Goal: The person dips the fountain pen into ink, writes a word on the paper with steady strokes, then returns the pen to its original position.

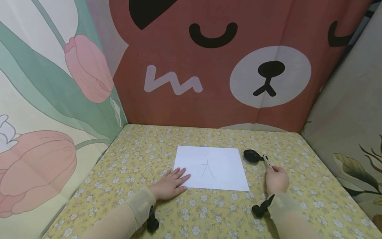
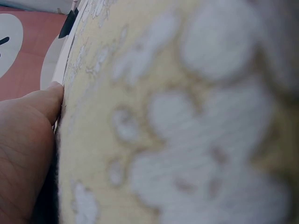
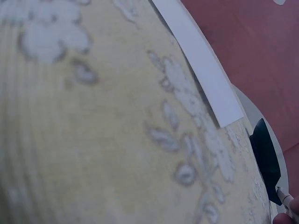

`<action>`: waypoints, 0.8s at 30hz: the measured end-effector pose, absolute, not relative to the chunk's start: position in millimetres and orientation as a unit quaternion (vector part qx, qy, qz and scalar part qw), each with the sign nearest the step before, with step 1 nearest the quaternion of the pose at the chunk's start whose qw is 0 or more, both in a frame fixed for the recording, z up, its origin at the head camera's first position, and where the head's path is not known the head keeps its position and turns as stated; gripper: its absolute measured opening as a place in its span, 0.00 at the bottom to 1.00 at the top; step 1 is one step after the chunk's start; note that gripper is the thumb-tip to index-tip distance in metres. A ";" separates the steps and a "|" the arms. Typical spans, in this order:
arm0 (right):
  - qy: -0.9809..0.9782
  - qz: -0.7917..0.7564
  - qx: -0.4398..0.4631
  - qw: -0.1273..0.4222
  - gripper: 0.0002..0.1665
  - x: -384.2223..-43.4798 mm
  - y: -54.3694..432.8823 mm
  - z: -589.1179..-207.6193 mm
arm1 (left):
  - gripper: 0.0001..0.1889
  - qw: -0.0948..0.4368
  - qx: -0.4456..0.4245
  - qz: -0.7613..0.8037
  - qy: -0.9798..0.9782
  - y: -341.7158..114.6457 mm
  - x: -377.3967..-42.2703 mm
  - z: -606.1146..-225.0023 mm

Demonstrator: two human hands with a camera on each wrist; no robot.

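A white sheet of paper (image 1: pixel 226 176) lies on the table with a few thin dark strokes drawn on it, shaped like a stick figure or character. My left hand (image 1: pixel 170 184) rests at its lower left corner, fingers spread; the left wrist view catches only the thumb side of that hand (image 2: pixel 28 140). To the right of the sheet, my right hand (image 1: pixel 277 181) pinches the pale handle of a small black pan (image 1: pixel 252 156). In the right wrist view the pan (image 3: pixel 266 161) appears at the right edge, low over the cloth, its handle between the fingertips (image 3: pixel 293 205).
A yellow flowered cloth (image 1: pixel 191 212) covers the table. Behind it hangs a reddish-brown bear-print curtain (image 1: pixel 173 109). A tulip-print curtain (image 1: pixel 53 109) stands on the left and a grey leaf-print one (image 1: pixel 352 122) on the right. Each wrist wears a dark camera mount (image 1: pixel 262 207).
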State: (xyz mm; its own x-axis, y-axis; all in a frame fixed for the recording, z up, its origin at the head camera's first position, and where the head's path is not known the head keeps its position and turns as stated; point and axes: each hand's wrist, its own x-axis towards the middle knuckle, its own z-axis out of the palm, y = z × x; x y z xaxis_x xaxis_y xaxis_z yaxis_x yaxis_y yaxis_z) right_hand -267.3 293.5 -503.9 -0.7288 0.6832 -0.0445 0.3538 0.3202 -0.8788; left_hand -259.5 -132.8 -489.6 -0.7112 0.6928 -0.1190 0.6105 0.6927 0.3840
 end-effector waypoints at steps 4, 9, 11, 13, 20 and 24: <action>-0.810 0.460 -0.333 0.147 0.31 -264.7 293.4 -503.9 | 0.31 0.131 0.355 0.161 0.912 -133.0 -259.7 -489.7; -0.841 0.399 -0.339 0.134 0.30 -260.0 292.6 -503.7 | 0.31 0.133 0.353 0.157 0.913 -132.1 -258.6 -487.1; -0.846 0.391 -0.337 0.135 0.29 -258.7 291.9 -503.9 | 0.31 0.133 0.353 0.156 0.913 -131.7 -258.2 -486.7; -0.844 0.396 -0.335 0.134 0.29 -257.8 291.1 -504.1 | 0.31 0.134 0.351 0.154 0.914 -131.6 -258.3 -486.8; -0.839 0.412 -0.325 0.145 0.27 -256.1 288.8 -505.3 | 0.31 0.136 0.345 0.147 0.917 -131.4 -259.0 -486.7; -0.837 0.416 -0.319 0.153 0.26 -255.3 288.7 -504.8 | 0.31 0.136 0.346 0.146 0.917 -131.3 -259.0 -486.9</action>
